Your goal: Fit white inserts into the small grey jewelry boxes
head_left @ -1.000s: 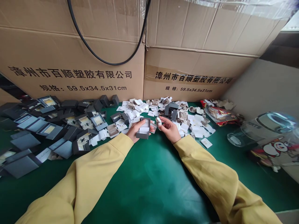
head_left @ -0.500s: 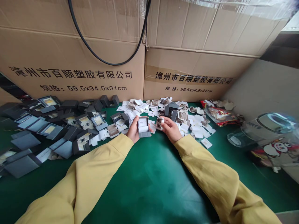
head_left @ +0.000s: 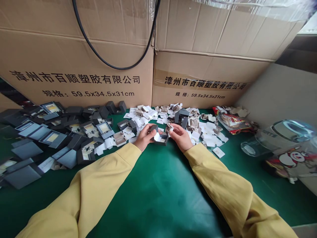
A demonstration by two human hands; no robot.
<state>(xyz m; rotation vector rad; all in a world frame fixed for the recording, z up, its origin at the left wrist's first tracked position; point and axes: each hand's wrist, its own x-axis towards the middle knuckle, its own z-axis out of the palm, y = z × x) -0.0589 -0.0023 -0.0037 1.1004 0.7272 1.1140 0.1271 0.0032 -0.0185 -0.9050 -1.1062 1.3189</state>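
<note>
Green tabletop, cardboard cartons behind, grey wall at right, perhaps a window

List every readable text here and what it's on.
"漳州市百顺塑胶有限公司": on left carton and right carton.
"规格: 59.5x34.5x31cm": same two cartons.
Too small or blurred to read: markings on clear jug, red packet, white card.
Open dark box: nothing readable.
</note>
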